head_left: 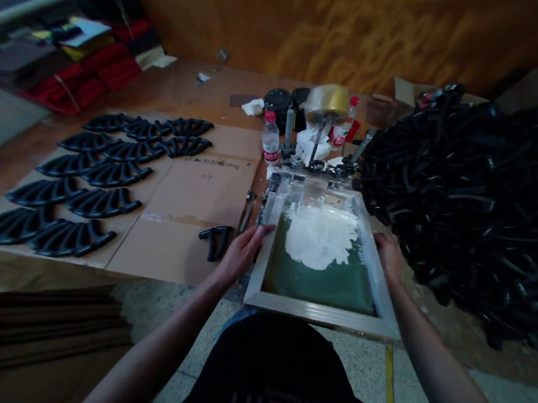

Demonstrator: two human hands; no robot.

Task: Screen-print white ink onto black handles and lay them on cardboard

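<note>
A metal-framed screen point(323, 312) with a green mesh lies in front of me, and a patch of white paste point(320, 237) covers its upper part. My left hand point(244, 252) is at the frame's left side, its fingers close together near the edge; what they hold, if anything, is hidden. My right hand point(389, 256) is by the frame's right side, its fingers partly hidden. Two black curved pieces point(215, 242) lie on the cardboard just left of my left hand.
Rows of black curved pieces point(89, 202) lie on cardboard point(200, 191) at the left. A large heap of black pieces point(480, 206) fills the right. Behind the frame stand a bottle point(271, 140), another bottle point(342, 128) and a tape roll point(328, 100).
</note>
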